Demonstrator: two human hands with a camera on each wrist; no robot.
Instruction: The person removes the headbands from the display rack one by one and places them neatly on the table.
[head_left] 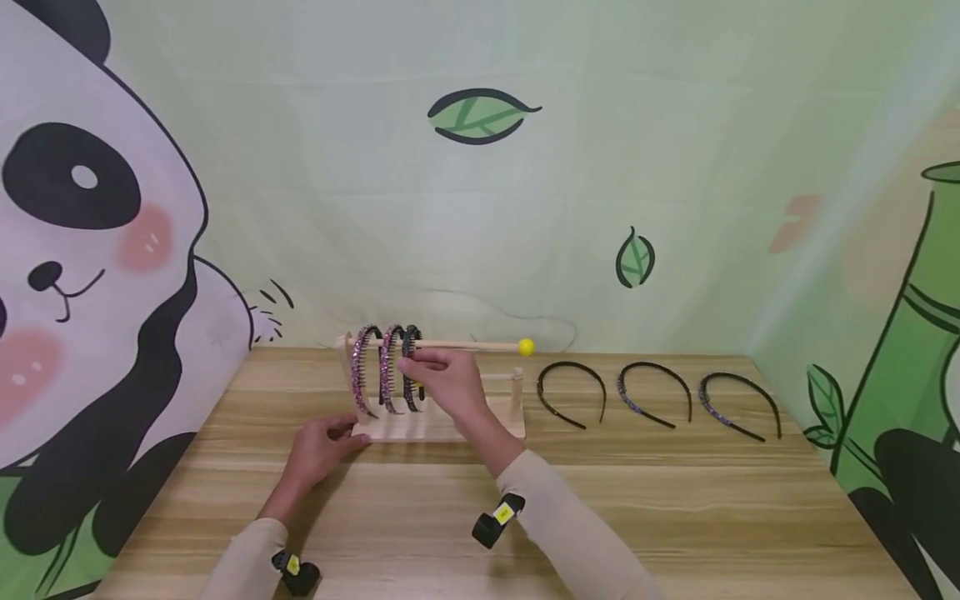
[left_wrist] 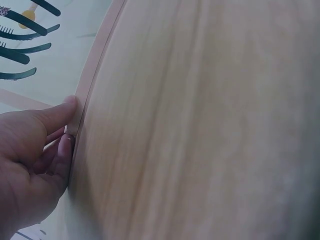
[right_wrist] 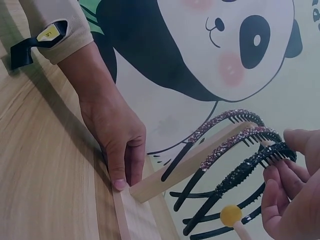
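Observation:
A wooden headband rack [head_left: 438, 431] stands at the back middle of the table. Its left end is gripped by my left hand [head_left: 321, 447], thumb on the base board and fingers at the edge, as the left wrist view shows. Two pink glittery headbands [right_wrist: 215, 124] [right_wrist: 235, 146] hang on the upper rod near the left post. Beside them, a black glittery headband [right_wrist: 240, 175] hangs over the same rod, and my right hand [head_left: 450, 385] pinches its top between thumb and fingers. A yellow ball [head_left: 526, 347] caps the rod's right end.
To the right of the rack, three headbands lie in a row on the table [head_left: 637, 492]: a dark one [head_left: 572, 364], then two with bluish glitter [head_left: 628, 398] [head_left: 712, 407]. A printed cloth backdrop [head_left: 337, 208] rises behind the table.

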